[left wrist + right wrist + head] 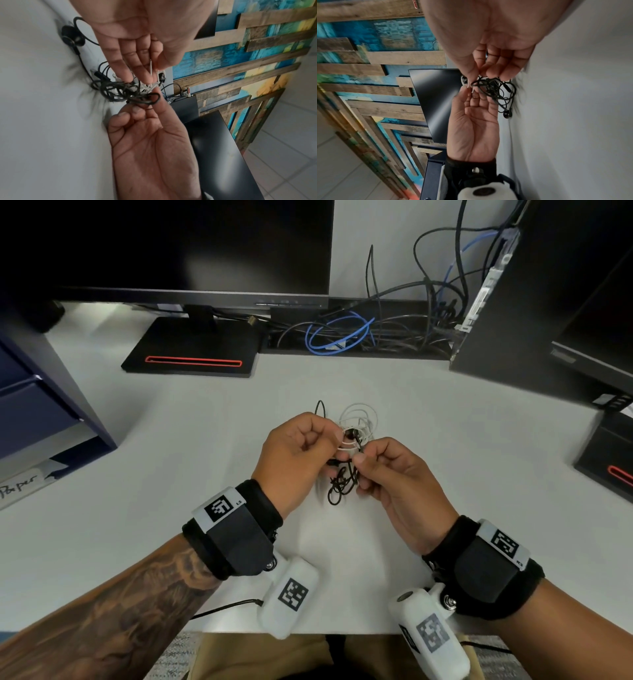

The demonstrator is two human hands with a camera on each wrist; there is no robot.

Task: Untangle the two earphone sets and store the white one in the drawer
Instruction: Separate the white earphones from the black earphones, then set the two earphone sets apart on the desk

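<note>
The white earphones (359,419) and the black earphones (342,484) are knotted together over the white desk (171,460). My left hand (337,441) pinches a white strand; in the left wrist view the white cord (150,67) runs between its thumb and fingers. My right hand (358,460) pinches a loop of black cord (150,98) just beside it. The black tangle hangs below both hands. One black earbud (507,115) lies on the desk. A white coil lies beyond the fingertips.
A dark blue drawer unit (34,412) stands at the left with its drawers closed. A monitor base (191,350) sits behind, a cable bundle (359,333) at the back, and a black computer case (534,302) at the right.
</note>
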